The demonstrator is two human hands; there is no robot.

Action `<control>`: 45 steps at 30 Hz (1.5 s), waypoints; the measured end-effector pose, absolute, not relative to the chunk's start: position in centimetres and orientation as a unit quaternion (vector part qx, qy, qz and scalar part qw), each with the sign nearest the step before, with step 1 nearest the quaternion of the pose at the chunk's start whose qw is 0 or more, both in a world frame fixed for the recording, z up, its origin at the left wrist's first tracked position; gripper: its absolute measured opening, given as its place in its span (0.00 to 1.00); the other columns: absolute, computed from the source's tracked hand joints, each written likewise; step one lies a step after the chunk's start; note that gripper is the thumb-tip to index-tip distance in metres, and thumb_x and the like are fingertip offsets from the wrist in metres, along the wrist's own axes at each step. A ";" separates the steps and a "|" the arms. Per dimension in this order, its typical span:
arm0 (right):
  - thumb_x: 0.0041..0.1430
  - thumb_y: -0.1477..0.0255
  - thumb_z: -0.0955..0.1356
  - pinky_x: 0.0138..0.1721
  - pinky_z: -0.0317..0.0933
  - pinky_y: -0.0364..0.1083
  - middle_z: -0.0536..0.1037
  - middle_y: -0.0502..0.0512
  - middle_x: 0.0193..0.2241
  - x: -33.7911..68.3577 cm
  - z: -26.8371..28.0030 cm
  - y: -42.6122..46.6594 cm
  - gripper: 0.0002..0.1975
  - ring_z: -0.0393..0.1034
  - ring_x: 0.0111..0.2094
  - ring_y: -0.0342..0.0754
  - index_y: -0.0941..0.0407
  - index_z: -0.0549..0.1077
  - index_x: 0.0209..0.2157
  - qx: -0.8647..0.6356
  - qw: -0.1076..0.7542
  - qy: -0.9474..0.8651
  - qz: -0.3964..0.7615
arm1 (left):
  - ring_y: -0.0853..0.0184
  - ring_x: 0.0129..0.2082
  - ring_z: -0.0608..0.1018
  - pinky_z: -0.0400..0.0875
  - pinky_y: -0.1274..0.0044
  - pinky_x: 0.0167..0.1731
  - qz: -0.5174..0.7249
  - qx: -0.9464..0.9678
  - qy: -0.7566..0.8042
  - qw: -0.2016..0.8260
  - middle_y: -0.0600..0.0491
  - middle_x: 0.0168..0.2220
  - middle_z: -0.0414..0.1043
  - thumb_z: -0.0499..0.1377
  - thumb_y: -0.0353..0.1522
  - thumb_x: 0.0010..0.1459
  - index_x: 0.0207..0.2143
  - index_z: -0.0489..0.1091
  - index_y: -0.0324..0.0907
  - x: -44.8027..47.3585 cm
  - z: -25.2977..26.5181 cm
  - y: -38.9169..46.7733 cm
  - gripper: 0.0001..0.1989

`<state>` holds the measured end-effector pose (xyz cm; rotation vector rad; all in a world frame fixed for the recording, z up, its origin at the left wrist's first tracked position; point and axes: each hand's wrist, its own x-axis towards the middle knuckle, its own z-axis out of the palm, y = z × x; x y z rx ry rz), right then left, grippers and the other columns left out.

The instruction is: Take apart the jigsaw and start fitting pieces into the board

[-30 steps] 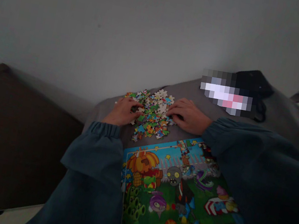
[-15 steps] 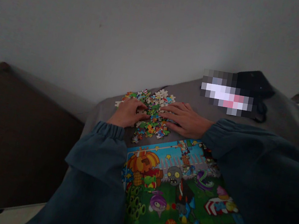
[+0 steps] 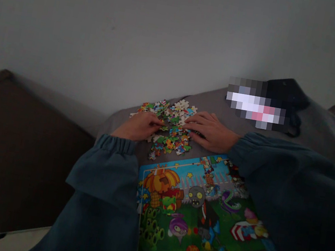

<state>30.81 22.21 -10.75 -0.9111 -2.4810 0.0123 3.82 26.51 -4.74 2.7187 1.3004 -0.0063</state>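
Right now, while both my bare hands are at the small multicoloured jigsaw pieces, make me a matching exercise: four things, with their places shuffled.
1. Bare left hand
2. Bare right hand
3. Flat green-and-blue cartoon picture
4. Black boxy object

A. Between the dark blue fabric sleeves
B. At the right side of the jigsaw pieces
C. On the grey cloth, farther right than both hands
D. At the pieces' left side

Pairs: 1-D, 2-B, 3-A, 4-C.

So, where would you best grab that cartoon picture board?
I'd pinch the picture board by the middle of its far edge, coming from the puzzle pieces' side: the board looks flat, and that stretch is straight and uncovered, while the right sleeve hides part of its right side.
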 end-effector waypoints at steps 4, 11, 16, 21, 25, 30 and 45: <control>0.68 0.70 0.61 0.48 0.55 0.57 0.74 0.62 0.53 30.9 -10.8 22.3 0.17 0.61 0.54 0.59 0.54 0.72 0.54 -0.334 0.249 -0.909 0.000 | 0.62 0.44 0.76 0.68 0.70 0.48 0.026 0.913 0.400 0.079 0.51 0.44 0.78 0.53 0.32 0.63 0.46 0.78 0.48 4.4 -5.1 26.5 0.16; 0.67 0.71 0.60 0.49 0.55 0.57 0.75 0.61 0.52 30.9 -10.9 22.3 0.17 0.61 0.54 0.58 0.54 0.73 0.53 -0.331 0.250 -0.910 -0.006 | 0.63 0.47 0.75 0.66 0.70 0.51 0.031 0.924 0.362 0.116 0.51 0.46 0.77 0.59 0.38 0.61 0.45 0.78 0.48 4.4 -5.5 26.8 0.12; 0.66 0.72 0.61 0.49 0.54 0.58 0.74 0.61 0.52 30.9 -10.8 22.3 0.17 0.61 0.54 0.59 0.54 0.73 0.53 -0.335 0.247 -0.909 0.006 | 0.62 0.50 0.73 0.64 0.69 0.53 0.036 0.913 0.396 0.096 0.50 0.49 0.75 0.58 0.39 0.63 0.51 0.76 0.48 4.3 -5.7 26.8 0.15; 0.66 0.72 0.61 0.49 0.54 0.57 0.75 0.60 0.52 30.9 -10.8 22.3 0.17 0.61 0.54 0.58 0.53 0.73 0.53 -0.335 0.249 -0.909 0.008 | 0.61 0.53 0.71 0.62 0.67 0.55 0.018 0.918 0.389 0.073 0.50 0.52 0.73 0.61 0.35 0.60 0.51 0.74 0.48 4.8 -6.0 26.7 0.16; 0.67 0.72 0.61 0.50 0.54 0.58 0.75 0.61 0.52 30.9 -10.8 22.3 0.16 0.61 0.54 0.58 0.54 0.74 0.52 -0.333 0.249 -0.909 0.008 | 0.61 0.51 0.72 0.62 0.66 0.56 0.032 0.915 0.397 0.070 0.50 0.48 0.74 0.62 0.36 0.58 0.44 0.76 0.45 4.6 -5.8 26.7 0.11; 0.66 0.72 0.61 0.49 0.55 0.58 0.75 0.61 0.51 31.0 -10.7 22.3 0.16 0.61 0.54 0.58 0.54 0.74 0.51 -0.331 0.252 -0.909 0.011 | 0.64 0.39 0.76 0.70 0.71 0.43 0.083 0.878 0.461 0.101 0.52 0.38 0.77 0.60 0.36 0.58 0.38 0.73 0.45 4.0 -5.4 26.6 0.07; 0.66 0.72 0.61 0.49 0.54 0.57 0.75 0.61 0.52 31.0 -10.6 22.3 0.15 0.61 0.54 0.59 0.54 0.76 0.49 -0.333 0.248 -0.909 0.022 | 0.60 0.43 0.77 0.70 0.71 0.44 -0.023 0.881 0.463 0.093 0.51 0.44 0.79 0.62 0.41 0.55 0.46 0.77 0.48 1.3 -4.3 27.4 0.17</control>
